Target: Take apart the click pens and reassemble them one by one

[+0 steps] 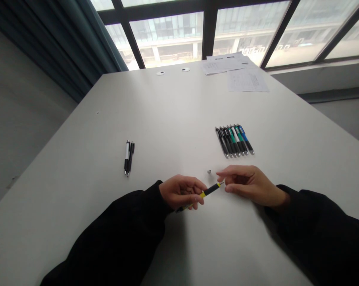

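My left hand (183, 192) is closed around the barrel of a yellow and black pen (211, 190), which slants up to the right. A thin bare point sticks out of the black grip end of this pen. Just right of that point is my right hand (250, 184), its thumb and index finger apart with nothing visible between them. On the table, a little beyond the pen's point, lies a small silver pen tip (209, 171). Part of the pen's rear end is covered by my left fingers.
A row of several black, green, white and blue pens (234, 141) lies at the right on the white table (161, 107). To the left are a white and black pen (127, 157) and a black pen (131, 159). Papers (247, 79) lie at the far edge by the window.
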Action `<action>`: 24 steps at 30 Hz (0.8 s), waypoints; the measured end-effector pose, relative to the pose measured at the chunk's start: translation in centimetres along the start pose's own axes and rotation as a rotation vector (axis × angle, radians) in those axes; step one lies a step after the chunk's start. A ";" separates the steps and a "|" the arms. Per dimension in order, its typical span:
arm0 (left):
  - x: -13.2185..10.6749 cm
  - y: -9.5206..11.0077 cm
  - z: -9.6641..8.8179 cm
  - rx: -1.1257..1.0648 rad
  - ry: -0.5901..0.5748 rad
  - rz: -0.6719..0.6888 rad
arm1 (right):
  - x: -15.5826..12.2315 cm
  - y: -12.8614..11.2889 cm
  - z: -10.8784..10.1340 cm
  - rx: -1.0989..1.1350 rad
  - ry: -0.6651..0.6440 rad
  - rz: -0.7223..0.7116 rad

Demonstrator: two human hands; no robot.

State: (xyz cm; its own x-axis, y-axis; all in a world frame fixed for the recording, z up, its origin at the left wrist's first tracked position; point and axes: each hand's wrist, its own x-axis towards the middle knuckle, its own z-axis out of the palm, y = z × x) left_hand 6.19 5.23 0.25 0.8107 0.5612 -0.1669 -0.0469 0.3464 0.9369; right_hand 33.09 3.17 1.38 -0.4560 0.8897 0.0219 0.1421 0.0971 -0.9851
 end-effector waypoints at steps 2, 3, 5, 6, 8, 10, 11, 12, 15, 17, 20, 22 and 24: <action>-0.1 0.2 0.0 -0.079 -0.006 0.026 | -0.2 -0.1 0.1 -0.189 0.037 -0.110; -0.1 0.4 0.0 -0.116 -0.012 0.042 | -0.2 0.0 0.2 -0.299 0.050 -0.150; -0.1 0.7 0.0 -0.173 -0.021 0.072 | -0.1 0.1 0.6 -0.484 0.047 -0.182; -0.1 0.8 -0.1 -0.192 -0.025 0.081 | 0.1 0.2 0.9 -0.547 0.044 -0.180; -0.1 1.0 -0.2 -0.210 -0.026 0.096 | 0.6 0.5 1.8 -0.654 0.060 -0.169; -0.1 0.9 -0.3 -0.213 -0.021 0.111 | 1.4 0.6 2.8 -0.761 0.102 -0.156; -0.1 0.9 -0.3 -0.215 -0.018 0.114 | 1.8 0.6 3.1 -0.799 0.113 -0.144; -0.2 0.9 -0.4 -0.219 -0.014 0.112 | 2.1 0.5 3.4 -0.811 0.122 -0.137; -0.2 0.9 -0.3 -0.247 -0.006 0.068 | 2.8 0.2 3.0 -0.607 0.127 -0.129; -0.2 0.9 -0.2 -0.272 -0.017 0.034 | 2.8 0.0 2.1 -0.295 0.102 -0.076; -0.1 0.8 0.0 -0.300 -0.037 -0.001 | 2.7 0.3 0.9 0.139 0.029 0.054; -0.1 0.8 0.0 -0.300 -0.029 -0.016 | 2.6 0.7 0.5 0.302 0.000 0.090; -0.1 0.8 0.0 -0.290 -0.016 -0.029 | 2.5 1.0 0.6 0.396 -0.006 0.098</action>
State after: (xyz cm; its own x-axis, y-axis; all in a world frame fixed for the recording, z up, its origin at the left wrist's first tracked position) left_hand 6.10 5.47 0.98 0.8230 0.5371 -0.1851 -0.1868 0.5636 0.8047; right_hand 31.61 5.24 0.33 -0.4622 0.8836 -0.0752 -0.1640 -0.1685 -0.9720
